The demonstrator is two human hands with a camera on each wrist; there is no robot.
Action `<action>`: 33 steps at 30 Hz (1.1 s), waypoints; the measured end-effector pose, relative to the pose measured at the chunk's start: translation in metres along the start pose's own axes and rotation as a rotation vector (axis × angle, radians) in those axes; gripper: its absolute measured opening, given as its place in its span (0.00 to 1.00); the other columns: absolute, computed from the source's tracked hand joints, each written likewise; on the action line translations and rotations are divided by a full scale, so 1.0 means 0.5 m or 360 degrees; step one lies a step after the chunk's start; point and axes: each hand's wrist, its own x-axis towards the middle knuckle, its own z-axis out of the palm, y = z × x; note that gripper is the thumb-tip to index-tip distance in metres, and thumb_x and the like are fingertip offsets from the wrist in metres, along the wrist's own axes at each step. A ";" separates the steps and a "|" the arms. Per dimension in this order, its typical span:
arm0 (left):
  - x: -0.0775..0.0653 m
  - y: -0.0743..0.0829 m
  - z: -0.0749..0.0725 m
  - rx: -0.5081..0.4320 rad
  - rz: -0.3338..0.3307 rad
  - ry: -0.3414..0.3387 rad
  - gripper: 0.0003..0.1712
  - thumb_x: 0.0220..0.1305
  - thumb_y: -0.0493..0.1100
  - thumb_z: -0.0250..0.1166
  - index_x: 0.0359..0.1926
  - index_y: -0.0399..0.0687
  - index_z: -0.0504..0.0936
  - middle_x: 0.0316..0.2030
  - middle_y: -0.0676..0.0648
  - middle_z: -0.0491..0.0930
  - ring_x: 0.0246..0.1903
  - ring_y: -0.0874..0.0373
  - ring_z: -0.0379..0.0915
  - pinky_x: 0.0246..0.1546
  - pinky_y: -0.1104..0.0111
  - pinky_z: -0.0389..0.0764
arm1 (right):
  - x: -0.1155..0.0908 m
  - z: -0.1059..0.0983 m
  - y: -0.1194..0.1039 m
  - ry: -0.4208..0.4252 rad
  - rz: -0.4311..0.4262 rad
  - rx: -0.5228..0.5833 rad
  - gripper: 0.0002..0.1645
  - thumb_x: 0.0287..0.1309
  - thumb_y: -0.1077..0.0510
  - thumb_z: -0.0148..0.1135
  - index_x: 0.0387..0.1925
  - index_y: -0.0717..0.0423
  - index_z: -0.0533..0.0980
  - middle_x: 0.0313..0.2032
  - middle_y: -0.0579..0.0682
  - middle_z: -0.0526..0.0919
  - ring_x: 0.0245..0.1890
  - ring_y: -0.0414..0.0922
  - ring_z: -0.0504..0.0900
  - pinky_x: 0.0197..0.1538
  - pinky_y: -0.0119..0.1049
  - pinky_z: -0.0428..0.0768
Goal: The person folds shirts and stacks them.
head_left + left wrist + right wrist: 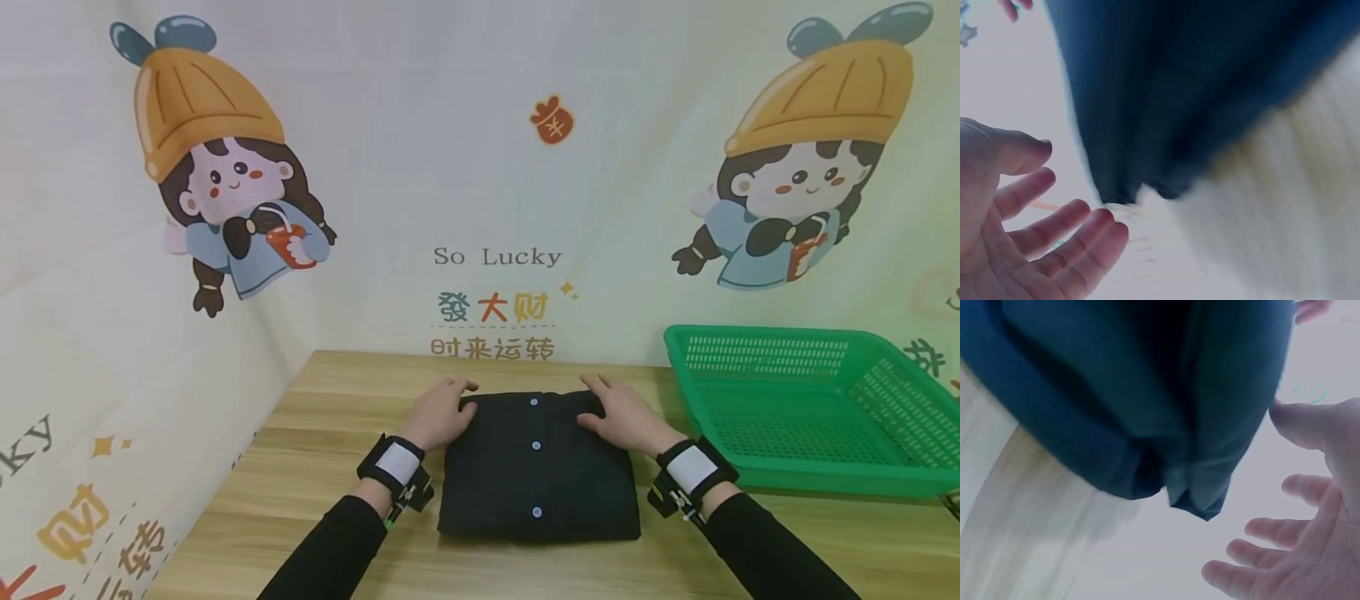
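Observation:
A black shirt lies folded into a neat rectangle on the table, its light buttons running down the middle. At its far left corner is my left hand, thumb right at the cloth edge. My right hand is over the far right corner, with its thumb against the fabric. In the left wrist view, the left hand's fingers are loosely spread beside the shirt's layered edge. The right wrist view shows the right fingers apart and gently bent, gripping nothing, next to the folds.
A green plastic basket with perforated walls stands on the wooden table at the right, close to my right forearm. A printed cloth backdrop rises behind the table and along its left side.

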 end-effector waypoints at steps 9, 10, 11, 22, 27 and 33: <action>-0.068 0.091 -0.036 0.0208 0.0268 -0.0330 0.29 0.70 0.53 0.60 0.67 0.48 0.73 0.67 0.37 0.71 0.68 0.40 0.67 0.68 0.49 0.70 | -0.062 -0.002 -0.036 -0.0007 -0.0205 -0.0070 0.46 0.63 0.38 0.61 0.74 0.57 0.61 0.75 0.69 0.55 0.74 0.73 0.51 0.70 0.69 0.60; -0.076 0.097 -0.035 0.0219 0.0276 -0.0378 0.30 0.70 0.54 0.59 0.69 0.49 0.71 0.69 0.37 0.69 0.70 0.40 0.64 0.69 0.48 0.68 | -0.070 0.000 -0.038 -0.0031 -0.0222 -0.0069 0.46 0.63 0.37 0.61 0.74 0.56 0.61 0.75 0.68 0.54 0.74 0.73 0.50 0.70 0.69 0.59; -0.084 0.101 -0.033 0.0228 0.0276 -0.0422 0.32 0.70 0.56 0.59 0.70 0.49 0.70 0.71 0.38 0.66 0.72 0.40 0.61 0.70 0.48 0.66 | -0.078 0.002 -0.040 -0.0058 -0.0236 -0.0065 0.47 0.63 0.36 0.60 0.74 0.55 0.60 0.76 0.68 0.53 0.75 0.73 0.49 0.70 0.70 0.58; -0.152 0.109 0.051 0.0419 0.0273 -0.0673 0.43 0.69 0.73 0.43 0.78 0.62 0.54 0.78 0.43 0.52 0.77 0.38 0.49 0.72 0.43 0.61 | -0.135 0.043 -0.030 -0.0444 -0.0307 0.0017 0.51 0.63 0.30 0.55 0.77 0.52 0.54 0.78 0.66 0.47 0.78 0.69 0.41 0.72 0.70 0.53; -0.158 0.094 0.081 0.0387 0.0289 -0.0597 0.43 0.70 0.74 0.42 0.78 0.61 0.54 0.78 0.43 0.51 0.77 0.38 0.49 0.72 0.41 0.60 | -0.141 0.065 -0.017 -0.0572 -0.0198 0.0043 0.51 0.64 0.30 0.54 0.77 0.53 0.54 0.77 0.67 0.46 0.77 0.69 0.42 0.73 0.69 0.53; -0.154 0.074 0.093 0.0354 0.0305 -0.0600 0.43 0.69 0.74 0.42 0.78 0.61 0.54 0.78 0.43 0.51 0.77 0.37 0.48 0.71 0.38 0.59 | -0.140 0.092 -0.022 -0.0578 -0.0151 0.0022 0.50 0.65 0.30 0.51 0.77 0.54 0.54 0.77 0.67 0.46 0.78 0.68 0.42 0.74 0.67 0.51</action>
